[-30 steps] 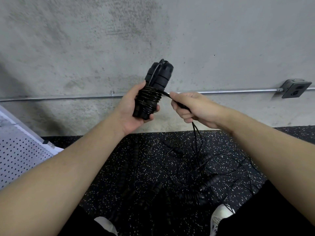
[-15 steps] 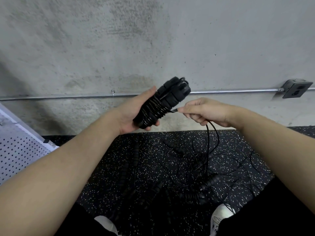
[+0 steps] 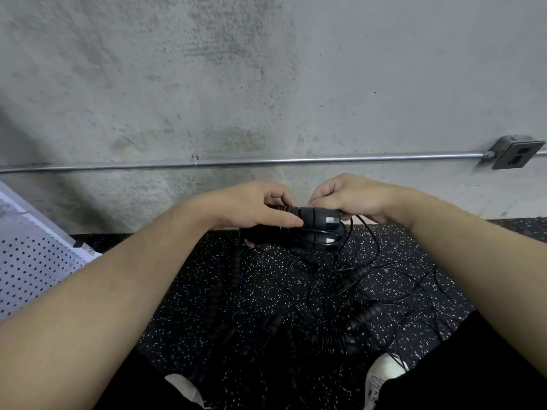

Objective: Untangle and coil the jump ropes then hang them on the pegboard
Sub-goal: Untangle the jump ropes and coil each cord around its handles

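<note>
Both hands [image 3: 254,207] [image 3: 352,196] around handles [image 3: 318,221] near wall [image 3: 266,84]

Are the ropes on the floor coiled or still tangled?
Tangled: the floor ropes lie in loose crossing loops with handles scattered over the speckled mat.

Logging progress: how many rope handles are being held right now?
2. The upper handle and lower handle lie side by side, gripped by the left hand; the right hand holds the upper handle's end. Others lie on the floor.
</note>
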Demonstrator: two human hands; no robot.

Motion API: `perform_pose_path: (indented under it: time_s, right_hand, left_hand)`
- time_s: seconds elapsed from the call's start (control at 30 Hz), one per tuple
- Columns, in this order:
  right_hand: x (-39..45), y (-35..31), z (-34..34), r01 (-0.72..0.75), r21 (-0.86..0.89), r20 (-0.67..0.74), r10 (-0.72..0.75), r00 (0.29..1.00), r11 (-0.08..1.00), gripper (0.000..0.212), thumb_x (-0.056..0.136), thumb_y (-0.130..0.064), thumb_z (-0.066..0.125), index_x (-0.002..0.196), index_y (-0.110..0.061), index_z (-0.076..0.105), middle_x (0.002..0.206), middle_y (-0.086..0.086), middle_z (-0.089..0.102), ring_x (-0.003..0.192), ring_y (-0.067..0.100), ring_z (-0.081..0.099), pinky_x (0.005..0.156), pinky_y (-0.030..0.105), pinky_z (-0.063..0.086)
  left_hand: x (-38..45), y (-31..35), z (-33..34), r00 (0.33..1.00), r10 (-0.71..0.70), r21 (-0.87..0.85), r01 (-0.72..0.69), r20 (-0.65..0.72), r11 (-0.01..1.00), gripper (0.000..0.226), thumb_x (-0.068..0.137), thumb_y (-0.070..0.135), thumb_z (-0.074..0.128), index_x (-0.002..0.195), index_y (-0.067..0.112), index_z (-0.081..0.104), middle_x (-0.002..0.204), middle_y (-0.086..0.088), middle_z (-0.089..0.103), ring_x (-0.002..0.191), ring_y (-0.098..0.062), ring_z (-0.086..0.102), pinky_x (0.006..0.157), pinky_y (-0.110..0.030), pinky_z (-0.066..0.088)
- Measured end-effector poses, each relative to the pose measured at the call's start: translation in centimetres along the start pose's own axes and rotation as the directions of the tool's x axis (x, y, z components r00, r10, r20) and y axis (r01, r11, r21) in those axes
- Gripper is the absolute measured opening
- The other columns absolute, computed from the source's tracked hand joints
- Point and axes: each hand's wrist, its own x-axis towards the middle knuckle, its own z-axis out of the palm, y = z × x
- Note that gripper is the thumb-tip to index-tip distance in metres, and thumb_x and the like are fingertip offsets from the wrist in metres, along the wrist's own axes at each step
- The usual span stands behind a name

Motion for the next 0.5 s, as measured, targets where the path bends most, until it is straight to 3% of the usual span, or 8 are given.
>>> perform_pose_path:
  time_s: [0.1,0.2,0.3,0.37,0.43,0.5]
  right_hand:
    - [0.2,-0.5,0.6,-0.022,0.018,0.009,0.022,1.000,1.000,0.042,0.083,-0.030,0.079,0.098,0.008,0.069,0.057,-0.002,0.046,0.053,0.010,0.037,0.052,0.024,0.031]
    - [0.5,-1.0,1.1,-0.025,0.039,0.004,0.024,1.000,0.999,0.027,0.086,-0.029,0.077,0.072,-0.010,0.064,0.053,-0.006,0.045,0.050,0.010,0.035,0.052,0.025,0.030]
    - [0.3,-1.7,1.5,-0.010,-0.016,0.078,0.012,0.997,1.000,0.036,0.095,-0.028,0.068,0.062,-0.020,0.056,0.051,-0.008,0.046,0.045,0.007,0.037,0.062,0.028,0.037]
    - [-0.2,-2.0,2.0,-0.007,-0.071,0.129,0.016,0.991,0.997,0.032,0.100,-0.030,0.060,0.072,-0.014,0.063,0.051,-0.008,0.046,0.044,0.007,0.038,0.067,0.030,0.040]
    - [-0.1,-2.3,2.7,-0.022,-0.033,0.094,0.025,0.995,0.999,0.023,0.103,-0.027,0.055,0.103,-0.010,0.070,0.057,-0.008,0.046,0.045,0.005,0.037,0.056,0.025,0.037]
    - [0.3,-2.4,3.3,-0.020,0.069,-0.009,0.021,1.000,0.997,0.018,0.104,-0.025,0.054,0.119,-0.021,0.063,0.065,-0.007,0.050,0.046,0.003,0.038,0.046,0.020,0.030]
  left_hand:
    - [0.0,-0.1,0.0,1.000,0.001,0.203,-0.002,0.005,0.979,0.018,0.085,0.036,0.081,0.093,0.035,0.065,0.100,-0.001,0.073,0.074,-0.014,0.070,0.064,-0.040,0.062]
    - [0.3,-0.2,0.7,0.997,-0.001,0.387,0.029,-0.071,0.922,0.035,0.084,0.044,0.080,0.106,0.030,0.055,0.105,0.007,0.068,0.079,-0.009,0.067,0.066,-0.031,0.061]
    - [0.3,-0.6,1.0,0.994,-0.057,0.384,0.090,-0.096,0.919,0.055,0.084,0.046,0.079,0.126,0.030,0.047,0.111,0.010,0.063,0.086,-0.011,0.069,0.065,-0.036,0.064]
    - [0.3,-0.9,0.8,0.994,-0.064,0.457,0.098,-0.089,0.884,0.049,0.086,0.050,0.075,0.128,0.034,0.054,0.105,0.011,0.067,0.086,-0.013,0.071,0.067,-0.039,0.064]
    - [0.3,-1.3,0.5,0.989,-0.041,0.531,0.109,-0.140,0.840,0.030,0.088,0.057,0.069,0.110,0.038,0.064,0.093,0.011,0.071,0.078,-0.011,0.071,0.068,-0.038,0.064]
    - [0.5,-1.7,0.2,0.972,-0.021,0.537,0.148,-0.236,0.831,0.027,0.089,0.061,0.065,0.105,0.038,0.066,0.087,0.010,0.072,0.071,-0.009,0.070,0.064,-0.034,0.062]
